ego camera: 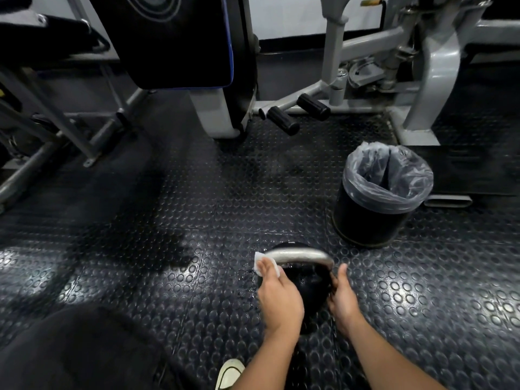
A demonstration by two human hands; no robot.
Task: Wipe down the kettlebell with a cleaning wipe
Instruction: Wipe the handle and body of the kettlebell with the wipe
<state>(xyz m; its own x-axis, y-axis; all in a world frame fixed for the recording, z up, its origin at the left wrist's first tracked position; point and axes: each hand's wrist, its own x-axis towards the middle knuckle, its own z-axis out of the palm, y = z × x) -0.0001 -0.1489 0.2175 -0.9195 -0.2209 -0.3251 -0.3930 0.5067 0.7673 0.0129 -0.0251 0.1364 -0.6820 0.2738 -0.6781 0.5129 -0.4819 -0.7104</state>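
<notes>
A black kettlebell (pixel 305 288) with a silver handle (pixel 298 255) stands on the studded rubber floor in front of me. My left hand (pixel 278 296) presses a white cleaning wipe (pixel 260 261) against the left end of the handle. On the other side, my right hand (pixel 344 298) grips the right side of the kettlebell just below the handle, thumb pointing up. My hands hide the sides of the ball.
A black bin (pixel 377 204) lined with a clear bag stands on the floor behind and right of the kettlebell. Grey gym machine frames (pixel 433 80) and a black padded seat (pixel 174 40) fill the back. A white shoe (pixel 229 372) shows at the bottom.
</notes>
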